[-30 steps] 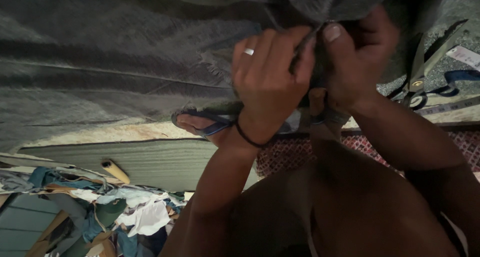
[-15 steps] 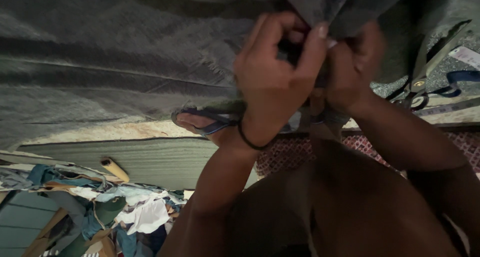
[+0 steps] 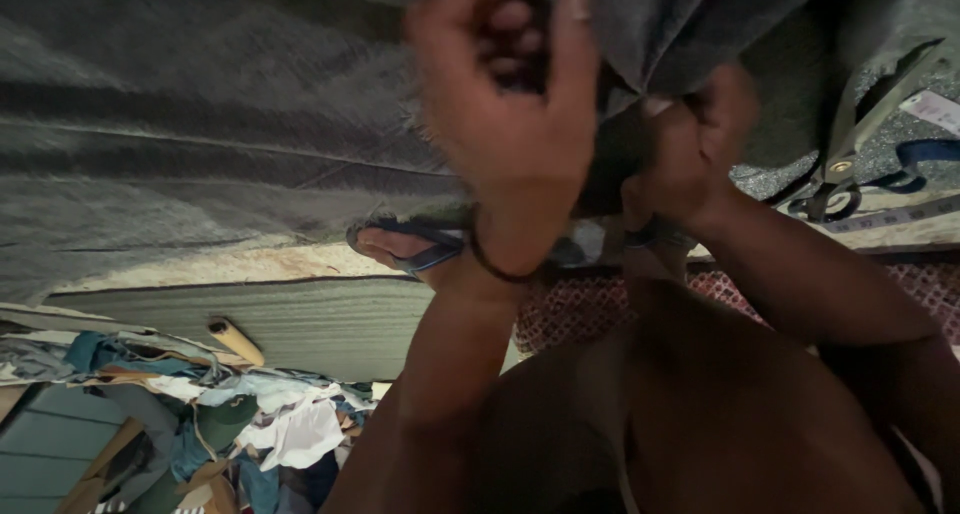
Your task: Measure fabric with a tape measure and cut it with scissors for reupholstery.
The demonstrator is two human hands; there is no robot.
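Observation:
A large sheet of grey cloth (image 3: pixel 250 124) lies spread over a work surface and fills the upper part of the view. My left hand (image 3: pixel 510 104), with a dark band at the wrist, is raised and blurred, its fingers curled around a bunched fold of the cloth near the top edge. My right hand (image 3: pixel 690 154) sits lower and to the right, gripping the same fold from beneath. The two hands are close together, and the cloth hangs over both.
Scissors (image 3: pixel 848 164) and a measuring tape (image 3: pixel 900 216) lie on the surface at the right. A foot in a blue sandal (image 3: pixel 410 246) shows below the cloth. Mixed fabric scraps (image 3: pixel 200 424) and a wooden stick (image 3: pixel 235 342) lie on the floor at lower left.
My left hand has moved upward with the cloth fold and is now blurred. My right hand has dropped slightly below it. The two hands are further apart.

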